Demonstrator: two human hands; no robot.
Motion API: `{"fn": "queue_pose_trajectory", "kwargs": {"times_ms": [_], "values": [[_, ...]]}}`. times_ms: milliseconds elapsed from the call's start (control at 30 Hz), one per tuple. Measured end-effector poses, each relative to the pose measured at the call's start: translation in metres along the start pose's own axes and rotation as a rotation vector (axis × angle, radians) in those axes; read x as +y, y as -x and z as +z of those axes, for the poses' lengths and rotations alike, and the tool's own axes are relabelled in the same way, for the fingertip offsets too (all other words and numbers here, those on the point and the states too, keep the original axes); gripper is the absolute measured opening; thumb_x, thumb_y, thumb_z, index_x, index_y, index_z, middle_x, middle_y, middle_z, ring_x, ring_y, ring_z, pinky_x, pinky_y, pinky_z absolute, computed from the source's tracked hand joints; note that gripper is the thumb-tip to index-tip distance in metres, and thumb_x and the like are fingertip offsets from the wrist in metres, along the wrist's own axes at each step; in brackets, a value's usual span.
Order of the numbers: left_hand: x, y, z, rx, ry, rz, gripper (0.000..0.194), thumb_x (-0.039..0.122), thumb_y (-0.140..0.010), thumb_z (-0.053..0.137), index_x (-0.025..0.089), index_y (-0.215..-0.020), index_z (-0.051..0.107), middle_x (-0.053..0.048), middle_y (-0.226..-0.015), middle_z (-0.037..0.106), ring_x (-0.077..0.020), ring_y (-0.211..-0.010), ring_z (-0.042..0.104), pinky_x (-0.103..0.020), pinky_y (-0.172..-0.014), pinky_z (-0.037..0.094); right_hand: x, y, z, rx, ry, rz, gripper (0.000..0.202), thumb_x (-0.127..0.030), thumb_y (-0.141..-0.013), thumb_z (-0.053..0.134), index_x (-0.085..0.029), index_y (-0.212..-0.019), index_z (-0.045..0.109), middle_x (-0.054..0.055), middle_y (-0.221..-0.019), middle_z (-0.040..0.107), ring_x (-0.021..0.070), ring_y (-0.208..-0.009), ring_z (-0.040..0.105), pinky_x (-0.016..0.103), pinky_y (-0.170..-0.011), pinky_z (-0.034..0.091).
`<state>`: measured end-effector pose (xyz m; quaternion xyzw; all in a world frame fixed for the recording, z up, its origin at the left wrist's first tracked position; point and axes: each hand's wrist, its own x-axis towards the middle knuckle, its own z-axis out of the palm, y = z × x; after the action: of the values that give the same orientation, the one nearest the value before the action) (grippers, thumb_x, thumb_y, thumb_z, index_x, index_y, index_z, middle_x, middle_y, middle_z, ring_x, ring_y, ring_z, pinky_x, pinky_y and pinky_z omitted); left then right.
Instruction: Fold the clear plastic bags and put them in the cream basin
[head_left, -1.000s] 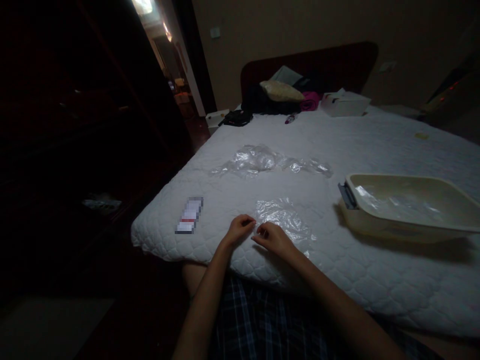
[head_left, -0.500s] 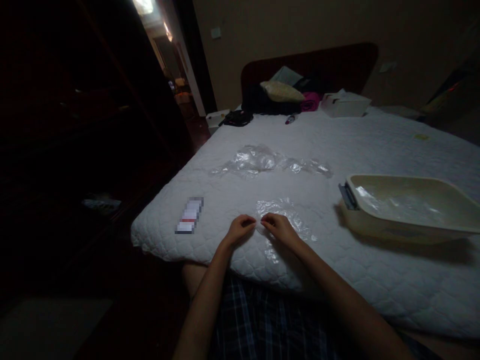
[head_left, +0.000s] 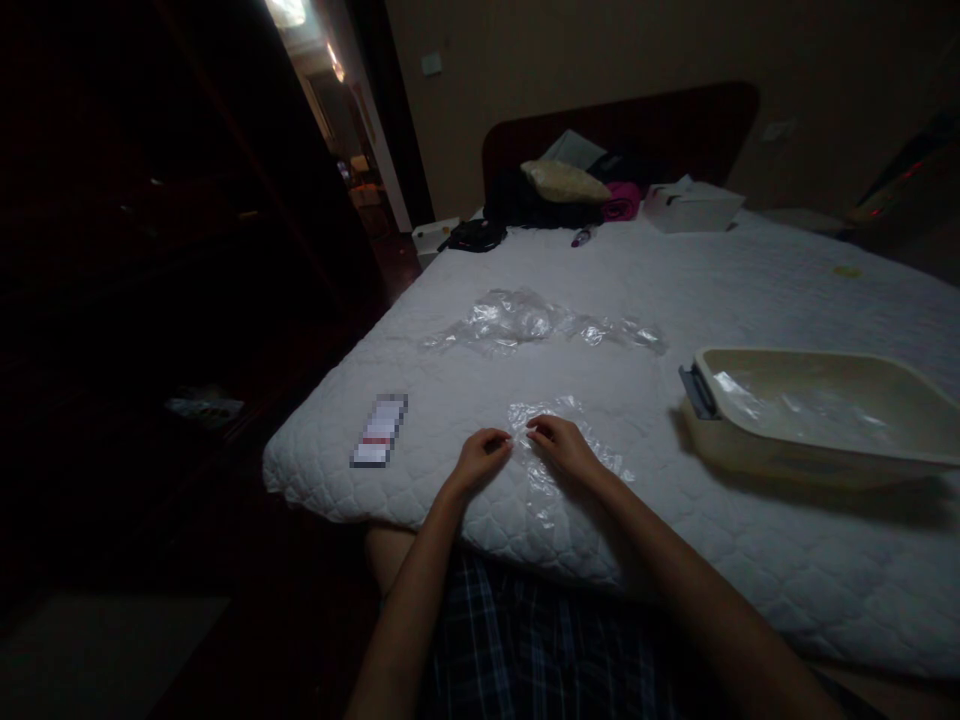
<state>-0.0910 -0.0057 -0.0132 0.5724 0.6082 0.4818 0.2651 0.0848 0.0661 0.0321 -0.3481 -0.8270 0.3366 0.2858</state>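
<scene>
A clear plastic bag [head_left: 547, 490] lies crinkled on the white quilted bed, close to its front edge. At its left side, my left hand [head_left: 484, 458] pinches the edge of the plastic between thumb and fingers. My right hand [head_left: 559, 447] is just to the right, over the bag, its thumb and fingertips drawn together on the film. A small gap separates the two hands. Farther back, more crumpled clear plastic bags [head_left: 517, 318] spread across the bed in a loose heap.
On the right stands a cream plastic bin [head_left: 795, 455] with a grey latch and clear plastic inside. A blurred-out phone-like item [head_left: 380, 432] lies on the left. Toward the headboard are a white box [head_left: 694, 208], a pillow [head_left: 566, 183] and dark cloth.
My right hand has shifted slightly up and to the right, widening the gap between the hands. The bag's film has shifted a little with it. My left hand stays almost in place.
</scene>
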Motion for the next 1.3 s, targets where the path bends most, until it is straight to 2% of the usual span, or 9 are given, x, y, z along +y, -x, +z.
{"fn": "queue_pose_trajectory", "kwargs": {"times_ms": [200, 400, 533, 700, 967, 1133, 1300], "values": [[0.004, 0.002, 0.001, -0.003, 0.060, 0.019, 0.024, 0.023, -0.071, 0.063, 0.015, -0.093, 0.062, -0.004, -0.085, 0.061, -0.0131, -0.077, 0.058, -0.027, -0.073, 0.049, -0.003, 0.003, 0.004, 0.017, 0.193, 0.002, 0.021, -0.022, -0.082, 0.050, -0.019, -0.102, 0.054, 0.002, -0.080, 0.060, 0.0134, -0.071, 0.054, 0.023, -0.064, 0.037], [0.011, 0.003, -0.001, -0.027, 0.115, 0.087, 0.018, 0.023, -0.074, 0.060, 0.016, -0.091, 0.063, -0.005, -0.092, 0.055, -0.0127, -0.083, 0.057, -0.026, -0.075, 0.050, -0.007, 0.008, 0.004, -0.035, 0.359, -0.062, 0.013, -0.017, -0.084, 0.045, -0.018, -0.089, 0.058, 0.004, -0.087, 0.056, 0.0129, -0.077, 0.051, 0.022, -0.066, 0.034], [0.010, 0.002, 0.000, -0.035, 0.068, 0.117, 0.014, 0.023, -0.076, 0.057, 0.017, -0.086, 0.066, -0.006, -0.096, 0.055, -0.0146, -0.091, 0.055, -0.025, -0.073, 0.050, -0.009, 0.009, 0.002, -0.063, 0.405, -0.069, 0.017, -0.020, -0.087, 0.043, -0.018, -0.090, 0.060, 0.005, -0.090, 0.056, 0.0135, -0.081, 0.052, 0.021, -0.067, 0.034], [0.007, 0.002, 0.001, -0.023, -0.044, 0.150, 0.012, 0.016, -0.075, 0.055, 0.017, -0.080, 0.067, -0.005, -0.091, 0.057, -0.0137, -0.087, 0.056, -0.023, -0.071, 0.050, -0.007, 0.008, 0.000, -0.094, 0.472, -0.062, 0.019, -0.021, -0.087, 0.044, -0.016, -0.082, 0.062, 0.006, -0.087, 0.055, 0.0134, -0.080, 0.051, 0.021, -0.067, 0.034], [0.010, 0.004, 0.002, -0.009, -0.114, 0.164, 0.016, 0.011, -0.073, 0.053, 0.018, -0.079, 0.066, -0.004, -0.091, 0.058, -0.0137, -0.086, 0.056, -0.024, -0.073, 0.048, -0.003, 0.007, -0.004, -0.102, 0.401, -0.067, 0.020, -0.022, -0.088, 0.043, -0.016, -0.087, 0.062, 0.006, -0.086, 0.057, 0.0138, -0.082, 0.052, 0.023, -0.073, 0.037], [0.012, 0.004, 0.002, -0.002, -0.039, 0.143, 0.017, 0.011, -0.074, 0.050, 0.017, -0.081, 0.064, -0.004, -0.092, 0.057, -0.0139, -0.087, 0.056, -0.024, -0.072, 0.048, -0.009, 0.015, -0.012, -0.012, 0.367, -0.174, 0.020, -0.017, -0.085, 0.045, -0.015, -0.098, 0.059, 0.009, -0.093, 0.058, 0.0169, -0.086, 0.053, 0.028, -0.077, 0.040], [0.011, 0.004, 0.003, 0.031, -0.022, 0.122, 0.014, 0.014, -0.074, 0.050, 0.016, -0.080, 0.063, -0.003, -0.086, 0.058, -0.0131, -0.082, 0.056, -0.024, -0.071, 0.048, -0.017, 0.047, -0.016, -0.048, 0.500, -0.420, 0.021, -0.013, -0.083, 0.045, -0.015, -0.099, 0.059, 0.009, -0.088, 0.060, 0.0182, -0.080, 0.054, 0.030, -0.069, 0.040]]}}
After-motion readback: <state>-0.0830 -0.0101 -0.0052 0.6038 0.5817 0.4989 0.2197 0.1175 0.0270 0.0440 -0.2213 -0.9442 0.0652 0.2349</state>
